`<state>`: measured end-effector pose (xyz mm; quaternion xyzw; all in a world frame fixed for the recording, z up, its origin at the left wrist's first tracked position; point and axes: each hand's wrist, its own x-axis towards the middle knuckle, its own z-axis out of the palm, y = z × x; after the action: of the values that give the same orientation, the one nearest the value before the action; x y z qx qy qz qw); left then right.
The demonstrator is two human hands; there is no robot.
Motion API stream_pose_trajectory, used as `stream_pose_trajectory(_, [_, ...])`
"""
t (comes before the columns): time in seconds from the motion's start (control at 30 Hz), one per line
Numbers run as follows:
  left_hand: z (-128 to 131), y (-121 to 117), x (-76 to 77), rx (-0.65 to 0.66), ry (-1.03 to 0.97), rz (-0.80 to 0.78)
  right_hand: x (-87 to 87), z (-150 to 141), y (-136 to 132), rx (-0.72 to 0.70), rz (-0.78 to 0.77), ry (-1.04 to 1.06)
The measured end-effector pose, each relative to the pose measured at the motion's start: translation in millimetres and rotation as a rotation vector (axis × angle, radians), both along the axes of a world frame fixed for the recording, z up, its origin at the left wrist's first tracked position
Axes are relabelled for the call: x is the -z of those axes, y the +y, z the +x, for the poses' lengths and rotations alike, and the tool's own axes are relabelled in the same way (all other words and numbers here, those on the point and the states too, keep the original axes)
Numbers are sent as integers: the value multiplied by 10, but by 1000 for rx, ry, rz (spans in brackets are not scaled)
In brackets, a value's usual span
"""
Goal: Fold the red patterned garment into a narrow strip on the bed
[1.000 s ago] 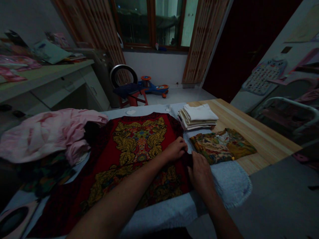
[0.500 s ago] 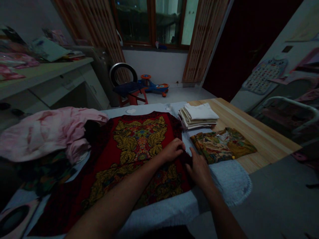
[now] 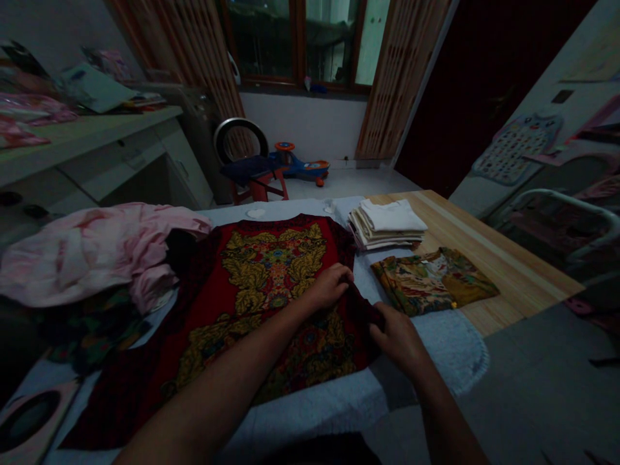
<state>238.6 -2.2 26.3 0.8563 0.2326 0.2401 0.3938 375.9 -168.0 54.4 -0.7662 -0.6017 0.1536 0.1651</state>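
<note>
Running between the fingers (image 3: 345, 275) is a dark sleeve (image 3: 362, 306).

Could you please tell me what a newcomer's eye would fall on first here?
Probably the red top with gold leaf patterns, spread across the middle; the left hand and right hand hold its dark fabric at the right side. Next might come the pink heap at the left, then the pale folded stack at the far side, right of the top.
</note>
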Motion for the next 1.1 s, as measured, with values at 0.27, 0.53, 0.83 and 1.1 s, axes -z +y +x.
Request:
stream_pose_trajectory(0.27, [-223,-36,-152,-112,183,-143,-91,-266,98,-19,-58,-16])
stream_pose_trajectory(0.53, [87,355,-180,-170,403,164,40,-499,177,-44,-181,-50])
stream_pose_trajectory(0.83, [545,612,-29,-215,351,218,113,-418,233,-109,-229,11])
stream_pose_trajectory(1.1, [448,946,63,-345,71,-139,140,-364,271,-113,-215,97])
